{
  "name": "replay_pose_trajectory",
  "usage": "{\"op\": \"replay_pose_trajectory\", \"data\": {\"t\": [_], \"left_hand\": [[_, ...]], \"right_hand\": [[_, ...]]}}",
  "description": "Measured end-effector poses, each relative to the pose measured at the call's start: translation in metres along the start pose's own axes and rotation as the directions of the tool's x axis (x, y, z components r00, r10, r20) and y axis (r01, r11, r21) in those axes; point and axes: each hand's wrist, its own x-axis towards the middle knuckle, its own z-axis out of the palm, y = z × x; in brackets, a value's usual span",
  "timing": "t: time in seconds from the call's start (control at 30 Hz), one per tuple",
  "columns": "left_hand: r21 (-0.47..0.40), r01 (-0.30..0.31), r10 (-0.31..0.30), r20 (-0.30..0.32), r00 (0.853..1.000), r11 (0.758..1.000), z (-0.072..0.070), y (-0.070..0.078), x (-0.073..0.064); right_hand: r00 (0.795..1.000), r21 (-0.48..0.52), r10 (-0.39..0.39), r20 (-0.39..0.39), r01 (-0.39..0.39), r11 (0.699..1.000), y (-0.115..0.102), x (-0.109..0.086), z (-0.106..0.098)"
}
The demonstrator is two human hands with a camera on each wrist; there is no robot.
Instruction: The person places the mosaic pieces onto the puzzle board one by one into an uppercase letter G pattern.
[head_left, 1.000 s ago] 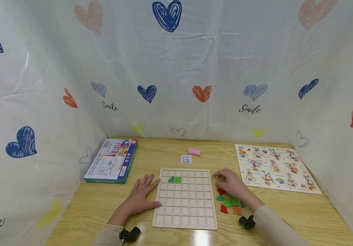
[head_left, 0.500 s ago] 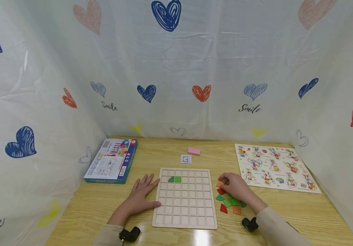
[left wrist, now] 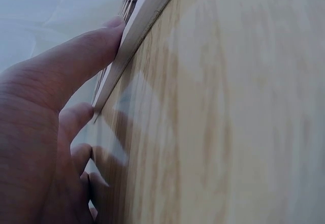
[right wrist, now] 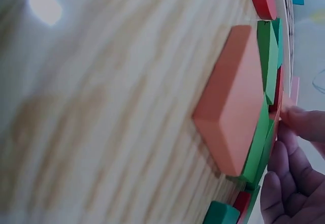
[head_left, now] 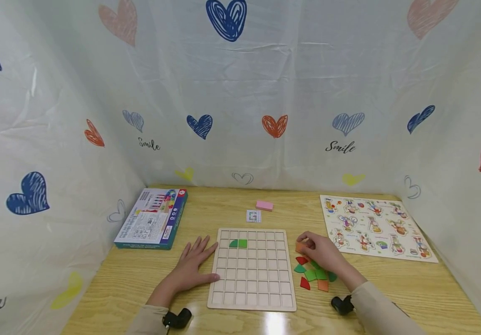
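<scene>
My right hand (head_left: 321, 252) pinches an orange piece (head_left: 300, 247) between thumb and fingertips, just right of the grid board (head_left: 252, 301). Below that hand lies a loose cluster of pieces: a red wedge (head_left: 305, 283), an orange square (head_left: 323, 285), a green square (head_left: 309, 276) and several others, some partly hidden by the hand. Spread fingers of my left hand (head_left: 191, 268) rest along the board's left edge; in the left wrist view the thumb (left wrist: 86, 54) touches the board's side. Within the grid, a green quarter-round piece (head_left: 233, 244) sits beside a bright green square (head_left: 242, 244).
Behind the board lie a small printed card (head_left: 254, 216) and a pink block (head_left: 264, 205). A flat box (head_left: 152, 218) stands at the back left. The picture puzzle board (head_left: 374, 228) covers the back right, near the white curtain (head_left: 240, 153).
My right hand has drawn back slightly rightward from the board's edge, and an orange piece now shows at its fingertips. My left hand stays in place.
</scene>
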Motion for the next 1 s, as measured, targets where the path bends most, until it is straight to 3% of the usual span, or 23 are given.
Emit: {"op": "replay_pose_trajectory", "data": {"t": [0.43, 1.0], "left_hand": [[-0.005, 0.003, -0.003, 0.004, 1.0, 1.0, -0.001, 0.001, -0.001], [0.002, -0.002, 0.002, -0.004, 1.0, 1.0, -0.001, 0.001, -0.001]], "right_hand": [[0.999, 0.141, -0.033, 0.022, 0.03, 0.99, -0.021, 0.014, 0.009], [0.989, 0.209, -0.111, 0.092, 0.09, 0.974, -0.069, 0.051, 0.051]]}}
